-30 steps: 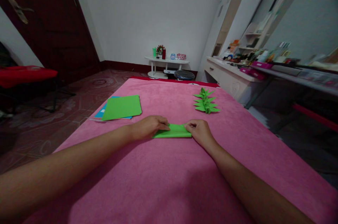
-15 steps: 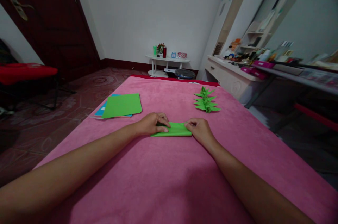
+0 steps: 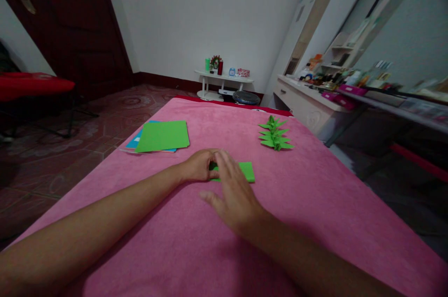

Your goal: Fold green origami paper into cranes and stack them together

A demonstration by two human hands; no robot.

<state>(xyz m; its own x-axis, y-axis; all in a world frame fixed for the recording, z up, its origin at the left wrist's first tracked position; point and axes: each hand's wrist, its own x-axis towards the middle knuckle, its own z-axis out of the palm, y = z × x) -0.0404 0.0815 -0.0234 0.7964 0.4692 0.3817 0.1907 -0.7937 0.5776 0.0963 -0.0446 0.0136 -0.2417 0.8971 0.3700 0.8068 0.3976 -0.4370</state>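
Note:
A folded strip of green paper point(image 3: 248, 172) lies flat on the pink cloth point(image 3: 168, 250) in front of me. At its left end, my left hand point(image 3: 200, 165) holds it down with bent fingers and thumb, partly hidden behind the other hand. My right hand point(image 3: 235, 194) is over the middle of the strip, fingers stretched out and thumb held apart, slightly blurred. Whether its fingertips touch the paper I cannot tell. Only the right end of the strip shows plainly.
Loose green sheets point(image 3: 163, 136) lie on blue paper at the left. Spiky green folded-paper pieces point(image 3: 276, 134) stand in a row at the right. Beyond the cloth are a small white table point(image 3: 224, 76) and a cluttered dresser point(image 3: 308, 96); a red chair point(image 3: 35, 86) is at left.
My right hand has left the strip's right end and moved left across its middle, its fingers opening out. My left hand stays at the left end. The view has shifted slightly.

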